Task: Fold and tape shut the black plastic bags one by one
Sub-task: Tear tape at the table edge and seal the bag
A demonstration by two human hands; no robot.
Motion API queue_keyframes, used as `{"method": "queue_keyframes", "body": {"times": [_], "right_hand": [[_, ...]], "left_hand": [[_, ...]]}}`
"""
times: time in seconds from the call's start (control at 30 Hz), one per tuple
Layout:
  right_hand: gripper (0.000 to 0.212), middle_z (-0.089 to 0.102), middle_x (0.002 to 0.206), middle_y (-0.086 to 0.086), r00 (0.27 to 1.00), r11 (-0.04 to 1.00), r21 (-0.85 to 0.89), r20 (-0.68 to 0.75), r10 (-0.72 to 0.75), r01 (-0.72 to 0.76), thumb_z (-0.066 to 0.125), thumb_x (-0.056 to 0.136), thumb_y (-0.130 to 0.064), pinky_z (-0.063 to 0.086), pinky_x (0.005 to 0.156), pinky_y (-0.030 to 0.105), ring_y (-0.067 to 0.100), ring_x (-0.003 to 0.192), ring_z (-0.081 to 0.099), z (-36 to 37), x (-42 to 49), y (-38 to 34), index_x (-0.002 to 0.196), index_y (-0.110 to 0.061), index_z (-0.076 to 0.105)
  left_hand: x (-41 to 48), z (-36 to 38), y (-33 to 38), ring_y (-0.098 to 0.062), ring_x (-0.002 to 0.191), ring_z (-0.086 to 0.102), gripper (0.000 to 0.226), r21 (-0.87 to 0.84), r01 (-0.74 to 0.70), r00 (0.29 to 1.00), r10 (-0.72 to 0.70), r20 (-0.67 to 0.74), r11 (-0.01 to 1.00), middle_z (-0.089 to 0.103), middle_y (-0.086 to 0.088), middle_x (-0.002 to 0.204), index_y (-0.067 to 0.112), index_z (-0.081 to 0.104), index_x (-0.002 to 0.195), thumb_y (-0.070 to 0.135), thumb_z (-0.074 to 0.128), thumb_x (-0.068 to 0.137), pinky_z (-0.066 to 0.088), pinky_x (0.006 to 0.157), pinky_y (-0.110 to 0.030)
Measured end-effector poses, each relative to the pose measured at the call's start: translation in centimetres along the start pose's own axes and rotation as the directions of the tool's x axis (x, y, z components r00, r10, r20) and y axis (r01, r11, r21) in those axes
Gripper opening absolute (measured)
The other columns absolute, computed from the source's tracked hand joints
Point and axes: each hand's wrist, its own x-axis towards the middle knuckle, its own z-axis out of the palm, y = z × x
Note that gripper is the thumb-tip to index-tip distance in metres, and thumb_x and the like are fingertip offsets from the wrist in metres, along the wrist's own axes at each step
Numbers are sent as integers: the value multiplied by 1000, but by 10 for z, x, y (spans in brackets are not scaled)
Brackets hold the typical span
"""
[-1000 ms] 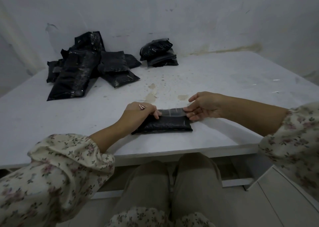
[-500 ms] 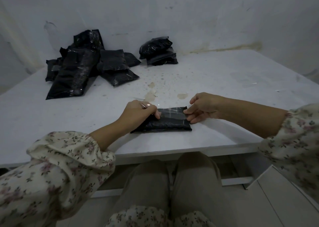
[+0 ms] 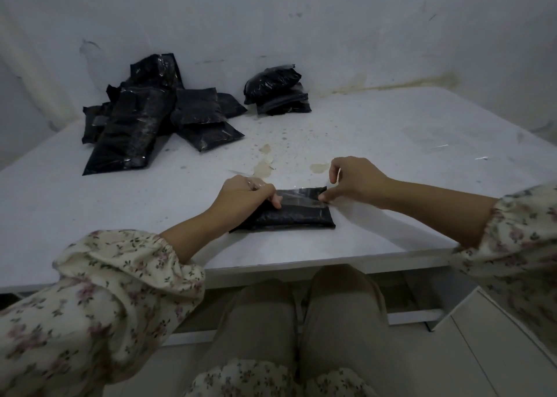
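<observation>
My left hand [image 3: 247, 194] lies curled over the left end of a folded black bag [image 3: 297, 214]. The fingers wrap its far edge and the thumb presses down on top. I hold it this way so the fold cannot spring open while I seal it.

My right hand [image 3: 357, 182] is at the bag's far right corner, fingers curled in. One fingertip presses the right end of a strip of clear tape [image 3: 300, 198]. I cannot tell whether that hand pinches the tape or only pushes it flat.

The tape runs left to right across the bag's far half, over the folded flap, between my two hands. I judge this to be the sealing step, with the tape being smoothed down.

The bag lies flat on the white table [image 3: 391, 137], near its front edge and straight in front of me, where both hands reach it easily.

Just beyond the bag are a few brownish stains [image 3: 265, 164] on the tabletop.

Far to the left, a loose pile of black bags [image 3: 141, 128] lies heaped, some long and flat. I take these to be waiting their turn.

Far and centre, against the wall, a small stack of bags [image 3: 277, 93] sits apart from the pile, compact and bundled. It is probably finished work, kept separate so the two groups do not mix.

My floral sleeves [image 3: 114, 291] and my knees [image 3: 301, 321] fill the near view.
</observation>
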Motion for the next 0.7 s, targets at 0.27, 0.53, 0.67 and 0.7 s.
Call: {"method": "queue_keyframes", "body": {"times": [0.27,0.53,0.67,0.7], "right_hand": [[18,53,79,-11,952,943,-130,37,-303,305,80,75,-16,36,62,19,10,76,49,-6,0,-2,78,-23,63],[20,59,96,-3,918,905,-177,-24,-396,386,59,86,-7,45,80,32,15,91,54,-1,7,-17,90,-20,73],[21,57,101,-3,906,901,-105,7,-424,422,67,88,-25,43,88,34,17,101,53,12,12,-31,108,-17,66],[28,58,105,-2,903,896,-122,0,-430,427,69,86,-31,41,89,33,17,103,50,17,12,-32,110,-18,64]], "left_hand": [[3,0,-4,-9,93,69,34,-18,-3,1000,2,-31,1000,75,2,80,15,73,57,7,57,85,45,102,-32],[2,-4,-2,-8,90,70,34,-35,-14,1000,14,4,999,75,-1,82,13,73,59,6,55,88,46,102,-29],[3,-5,-1,-13,94,68,36,6,-15,1000,15,8,1000,74,-1,84,18,74,58,10,56,88,46,100,-30],[3,-6,0,-13,94,67,36,22,-17,1000,17,10,1000,74,0,83,21,74,58,12,56,88,46,98,-28]]}}
